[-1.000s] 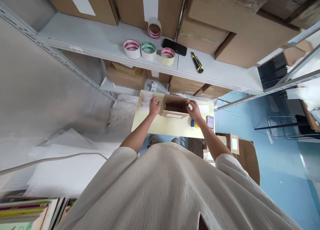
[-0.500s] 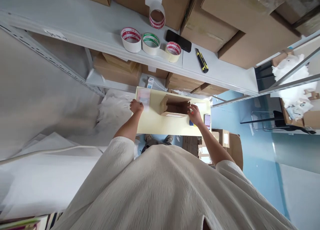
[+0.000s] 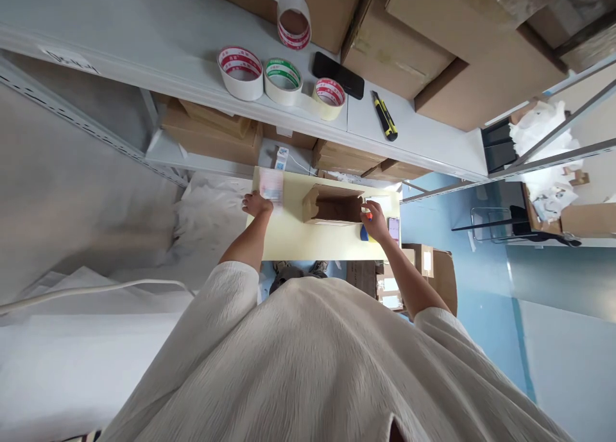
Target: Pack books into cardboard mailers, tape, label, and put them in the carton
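An open cardboard box [image 3: 332, 221] lies on a pale yellow table [image 3: 298, 246], its dark inside showing. My right hand [image 3: 375, 222] is at the box's right end, with thumb and fingertips bent around its edge. A blue and orange object [image 3: 364, 233] sits just below that hand, partly covered by it; its kind is unclear. At the table's left edge, my left hand [image 3: 257, 203] rests with its fingers apart, thumb side touching a pinkish printed sheet or packet [image 3: 272, 185]. Right of my right hand lies a phone [image 3: 393, 229] with a lit screen.
A grey shelf [image 3: 192, 70] crosses above the table, bearing tape rolls [image 3: 240, 73], a black phone [image 3: 338, 75], a yellow-black utility knife [image 3: 384, 116] and large cartons [image 3: 394, 51]. White wrapping material [image 3: 212, 204] lies left; more boxes [image 3: 426, 262] stand on the floor at right.
The whole view has shifted slightly as my head moves. My left hand's fingers look a little more spread; my right hand stays at the box's right end.
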`<state>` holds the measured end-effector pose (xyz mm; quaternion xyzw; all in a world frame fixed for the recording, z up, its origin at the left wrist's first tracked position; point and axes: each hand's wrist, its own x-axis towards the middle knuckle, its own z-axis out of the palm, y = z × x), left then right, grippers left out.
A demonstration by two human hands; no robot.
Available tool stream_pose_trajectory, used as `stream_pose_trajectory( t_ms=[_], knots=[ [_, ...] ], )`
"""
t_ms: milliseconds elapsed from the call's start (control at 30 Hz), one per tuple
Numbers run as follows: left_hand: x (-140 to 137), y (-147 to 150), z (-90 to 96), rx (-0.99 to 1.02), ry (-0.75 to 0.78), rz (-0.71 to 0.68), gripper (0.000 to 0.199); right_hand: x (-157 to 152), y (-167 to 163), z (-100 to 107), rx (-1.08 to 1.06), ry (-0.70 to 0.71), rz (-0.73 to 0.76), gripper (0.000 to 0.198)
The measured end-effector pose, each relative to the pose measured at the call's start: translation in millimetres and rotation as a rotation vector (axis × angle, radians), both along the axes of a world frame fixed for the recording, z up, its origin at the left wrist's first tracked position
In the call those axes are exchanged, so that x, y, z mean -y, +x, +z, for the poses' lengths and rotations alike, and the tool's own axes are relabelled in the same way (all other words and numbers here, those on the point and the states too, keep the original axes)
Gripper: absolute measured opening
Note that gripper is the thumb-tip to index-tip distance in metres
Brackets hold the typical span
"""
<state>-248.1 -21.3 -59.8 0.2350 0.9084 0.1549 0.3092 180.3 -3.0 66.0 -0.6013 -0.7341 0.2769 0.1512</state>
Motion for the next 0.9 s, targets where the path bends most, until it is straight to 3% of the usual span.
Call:
stream_pose_trajectory(
  t_ms=[133, 333, 533, 633, 700, 800, 900],
  knots=[
    [5.7, 6.3, 3.9, 0.094, 0.021, -0.027, 0.044, -3.0, -0.9, -4.8, -0.035, 0.021, 0.024, 0.04],
    [22.6, 13.4, 28.9, 0.179, 0.166, 0.133, 0.043, -10.0, -2.0, -19.1, -0.067, 0.015, 0.056, 0.036],
    [33.7, 37.7, 71.1, 0.17, 0.612, 0.097, 0.044, -17.8, 0.2, -34.5, -0.059, -0.005, 0.061, 0.034],
    [25.5, 58.9, 98.6, 0.129, 0.807, -0.057, 0.043, -19.3, 4.6, -38.5, -0.086, -0.047, 0.078, 0.042],
    [15.8, 76.2, 116.7, 0.096, 0.835, -0.222, 0.04, -19.5, 7.0, -40.6, -0.105, -0.082, 0.069, 0.047],
    [-0.5, 104.4, 135.8, 0.049, 0.743, -0.508, 0.032, -18.9, 8.3, -44.1, -0.112, -0.111, 0.035, 0.052],
    [-13.7, 129.3, 140.4, 0.014, 0.578, -0.777, 0.029, -18.3, 7.1, -47.7, -0.116, -0.103, 0.012, 0.053]
  ],
)
